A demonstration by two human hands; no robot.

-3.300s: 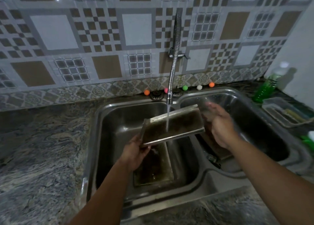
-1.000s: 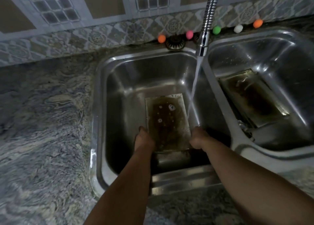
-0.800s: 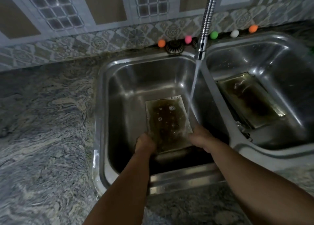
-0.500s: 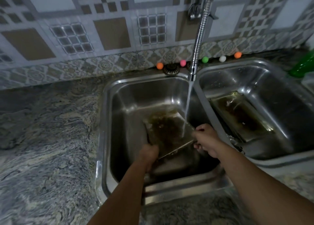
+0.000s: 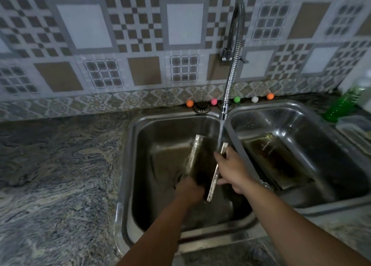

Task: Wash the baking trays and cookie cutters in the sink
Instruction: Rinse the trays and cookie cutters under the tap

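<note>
Left hand [image 5: 189, 190] and right hand [image 5: 230, 170], fingers closed on the baking tray [image 5: 202, 161]: it lay flat a second ago, now tipped up under the tap stream [image 5: 219, 133] in the left basin [image 5: 160, 137]. Rinse under way; second tray [image 5: 275, 159] waits right

A grey marbled stone countertop [image 5: 60, 175] carries a double-bowl steel sink [image 5: 226, 123]. Along its back edge sit small coloured balls: orange [image 5: 189, 103], pink [image 5: 214, 101], green [image 5: 236, 99], white [image 5: 254, 99], orange [image 5: 270, 96]. At far right stand a green bottle [image 5: 341, 105] and a clear plastic container [image 5: 353, 125].
</note>
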